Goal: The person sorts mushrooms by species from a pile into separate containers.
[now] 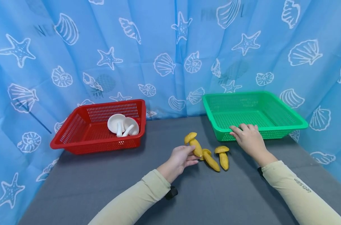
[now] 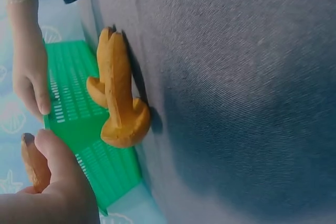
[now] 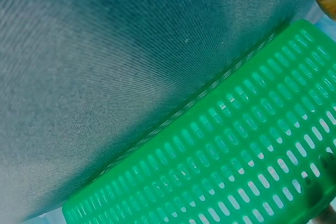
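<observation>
My left hand (image 1: 183,158) pinches a yellow toy mushroom (image 1: 197,147) between thumb and fingers, its cap pointing away from me. In the left wrist view, the thumb lies along the held mushroom's stem (image 2: 34,163). Two more yellow mushrooms, one leaning (image 1: 211,161) and one straighter (image 1: 224,159), lie on the table just right of that hand. My right hand (image 1: 249,139) grips the near rim of a green plastic basket (image 1: 292,125), its fingers over the edge. The right wrist view shows the basket's slotted side (image 3: 231,129); most of that hand is hidden there.
A red plastic basket (image 1: 88,144) stands at the left, with two white mushrooms (image 1: 116,122) at its right end. Grey cloth (image 1: 102,181) covers the table. A blue curtain (image 1: 147,37) with shell and starfish prints hangs behind the baskets.
</observation>
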Available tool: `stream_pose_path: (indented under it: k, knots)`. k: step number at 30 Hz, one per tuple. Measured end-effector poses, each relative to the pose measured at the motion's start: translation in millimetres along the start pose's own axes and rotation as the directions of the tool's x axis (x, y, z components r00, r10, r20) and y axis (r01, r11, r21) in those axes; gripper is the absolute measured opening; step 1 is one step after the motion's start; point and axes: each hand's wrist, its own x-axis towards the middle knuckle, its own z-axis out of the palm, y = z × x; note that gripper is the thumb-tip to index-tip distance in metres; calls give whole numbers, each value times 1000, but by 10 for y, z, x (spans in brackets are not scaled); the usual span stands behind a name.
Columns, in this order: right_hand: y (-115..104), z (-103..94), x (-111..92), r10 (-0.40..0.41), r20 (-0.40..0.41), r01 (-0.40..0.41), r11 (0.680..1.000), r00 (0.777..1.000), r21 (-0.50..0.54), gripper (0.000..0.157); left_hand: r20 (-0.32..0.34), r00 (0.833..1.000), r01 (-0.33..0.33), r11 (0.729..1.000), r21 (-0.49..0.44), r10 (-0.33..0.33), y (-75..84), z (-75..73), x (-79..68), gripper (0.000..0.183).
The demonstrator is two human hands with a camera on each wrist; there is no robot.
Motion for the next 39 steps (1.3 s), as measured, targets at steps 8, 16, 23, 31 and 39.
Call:
stream_pose_path:
  k: [8,16,23,31,39]
  knots:
    - [-7,14,-7,-4,-9,4,1000,1000,-3,74,20,999,-27,1000,-15,28,65,114,111,26]
    - [7,20,-12,-16,-12,16,1000,1000,-3,75,25,998,-58,997,-53,59,222,254,172,23]
    - [-2,15,2,-12,12,12,1000,1000,1,75,30,998,-48,996,-75,50,301,361,212,22]
    - [-18,1,9,0,30,0,1000,1000,-6,77,15,998,-56,994,-97,58,309,449,280,21]
    - [-23,-4,17,9,37,-9,1000,999,-5,78,25,998,-49,994,-103,52,342,504,352,22]
